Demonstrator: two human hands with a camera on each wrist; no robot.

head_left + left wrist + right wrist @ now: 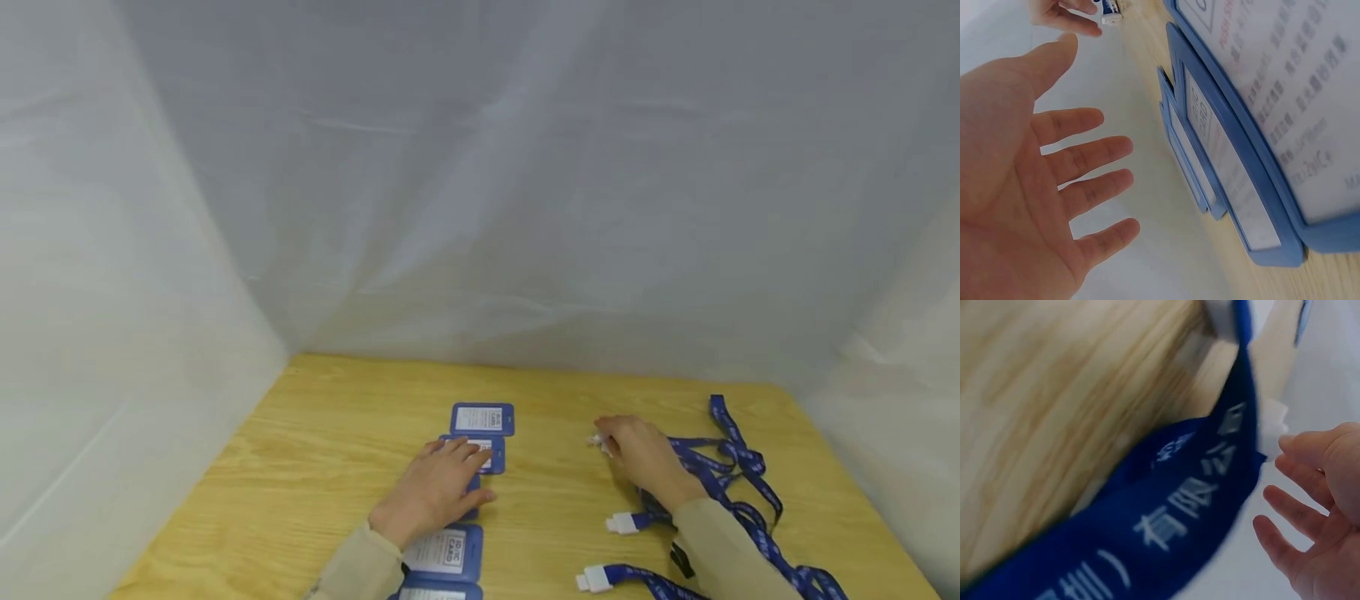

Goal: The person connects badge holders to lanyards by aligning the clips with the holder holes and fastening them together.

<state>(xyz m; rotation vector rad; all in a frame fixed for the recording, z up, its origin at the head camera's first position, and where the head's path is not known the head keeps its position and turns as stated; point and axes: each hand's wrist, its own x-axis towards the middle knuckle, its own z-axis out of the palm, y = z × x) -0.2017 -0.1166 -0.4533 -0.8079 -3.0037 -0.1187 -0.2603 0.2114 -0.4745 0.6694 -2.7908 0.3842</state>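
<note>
My left hand (431, 492) is over a column of blue ID card holders, its fingers spread and nothing held. In the left wrist view, a gap separates the left hand (1054, 162) from the nearby card holders (1229, 169). The farthest card holder (482, 419) lies just beyond the fingertips; others are partly covered by the hand. My right hand (645, 454) pinches the white clip end (597, 440) of a blue lanyard between thumb and index finger. White lettering runs along the lanyard strap (1166, 519); the right hand's (1322, 512) other fingers stay loosely extended.
More lanyards (738, 454) lie tangled on the right of the wooden table (315, 433). Two further white clips (621, 523) point left near the right forearm. Pale sheeting (525, 208) walls the table at the back and sides.
</note>
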